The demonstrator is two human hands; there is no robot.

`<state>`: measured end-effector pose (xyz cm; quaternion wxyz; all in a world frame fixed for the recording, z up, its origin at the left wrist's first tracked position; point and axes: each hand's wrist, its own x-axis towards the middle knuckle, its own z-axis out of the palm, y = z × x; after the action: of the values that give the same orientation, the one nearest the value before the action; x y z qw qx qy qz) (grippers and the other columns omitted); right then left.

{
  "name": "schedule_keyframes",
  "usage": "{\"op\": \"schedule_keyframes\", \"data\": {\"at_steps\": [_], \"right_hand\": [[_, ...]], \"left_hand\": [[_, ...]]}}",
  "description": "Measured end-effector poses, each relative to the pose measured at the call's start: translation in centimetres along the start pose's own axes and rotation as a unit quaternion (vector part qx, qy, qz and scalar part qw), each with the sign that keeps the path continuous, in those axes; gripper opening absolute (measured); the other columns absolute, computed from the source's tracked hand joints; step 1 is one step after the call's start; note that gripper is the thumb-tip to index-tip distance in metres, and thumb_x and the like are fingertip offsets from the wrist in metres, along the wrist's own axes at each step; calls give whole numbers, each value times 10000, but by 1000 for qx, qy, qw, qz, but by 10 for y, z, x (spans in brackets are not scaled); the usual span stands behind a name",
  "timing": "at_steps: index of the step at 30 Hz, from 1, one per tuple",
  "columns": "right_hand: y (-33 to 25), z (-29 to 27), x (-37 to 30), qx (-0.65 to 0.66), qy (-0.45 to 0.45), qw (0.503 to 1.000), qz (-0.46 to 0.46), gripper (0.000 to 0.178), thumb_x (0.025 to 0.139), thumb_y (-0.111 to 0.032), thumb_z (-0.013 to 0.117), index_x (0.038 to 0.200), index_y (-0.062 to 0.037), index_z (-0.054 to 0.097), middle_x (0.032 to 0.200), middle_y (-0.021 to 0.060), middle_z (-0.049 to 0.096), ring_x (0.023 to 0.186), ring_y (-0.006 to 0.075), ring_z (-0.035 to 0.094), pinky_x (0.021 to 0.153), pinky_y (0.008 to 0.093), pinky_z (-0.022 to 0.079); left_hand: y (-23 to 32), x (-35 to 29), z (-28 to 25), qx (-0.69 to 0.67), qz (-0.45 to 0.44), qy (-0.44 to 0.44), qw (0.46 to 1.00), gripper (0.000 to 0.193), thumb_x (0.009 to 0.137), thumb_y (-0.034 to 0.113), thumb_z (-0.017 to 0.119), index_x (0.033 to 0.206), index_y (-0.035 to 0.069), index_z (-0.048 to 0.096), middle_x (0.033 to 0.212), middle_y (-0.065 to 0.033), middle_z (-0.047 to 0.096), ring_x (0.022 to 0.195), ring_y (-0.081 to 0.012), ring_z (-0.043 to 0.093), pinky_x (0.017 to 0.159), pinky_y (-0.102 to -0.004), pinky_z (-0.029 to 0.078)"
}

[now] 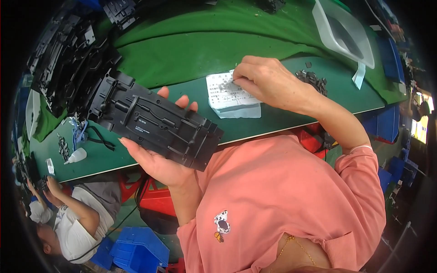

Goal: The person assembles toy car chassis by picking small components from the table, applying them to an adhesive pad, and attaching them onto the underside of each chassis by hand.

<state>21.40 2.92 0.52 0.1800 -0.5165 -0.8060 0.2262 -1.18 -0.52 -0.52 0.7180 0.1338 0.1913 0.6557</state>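
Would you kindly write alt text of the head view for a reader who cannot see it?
A person's left hand holds a long black molded part above a green table, while the right hand bends its fingertips over a printed white sheet. Piled black parts sit at left; small dark pieces and a white tray at right.

A green desk (284,119) spans the middle; a red stool (157,201) stands towards seven o'clock; bright light (421,129) glows at three.

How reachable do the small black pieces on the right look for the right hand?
Probably yes: the right hand is near the small black pieces, and nothing covers most of them.
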Motion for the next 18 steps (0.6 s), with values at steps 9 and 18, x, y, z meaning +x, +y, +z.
{"op": "schedule_keyframes", "data": {"at_steps": [9,18], "right_hand": [[7,2,-4,-105,31,982,-154,101,744,-60,590,835,-16,596,833,89,546,775,254,559,661,361,480],[9,-5,-9,-138,38,972,-184,121,718,-68,578,832,-30,586,848,64,539,805,229,552,703,344,480]], "left_hand": [[0,0,4,0,-1,11,1000,716,919,616,209,1392,85,294,1323,-221,416,1054,-381,558,898,-550,441],[-3,-1,5,5,-2,15,1000,713,919,615,211,1389,86,300,1317,-217,424,1050,-376,562,893,-538,448]]}}
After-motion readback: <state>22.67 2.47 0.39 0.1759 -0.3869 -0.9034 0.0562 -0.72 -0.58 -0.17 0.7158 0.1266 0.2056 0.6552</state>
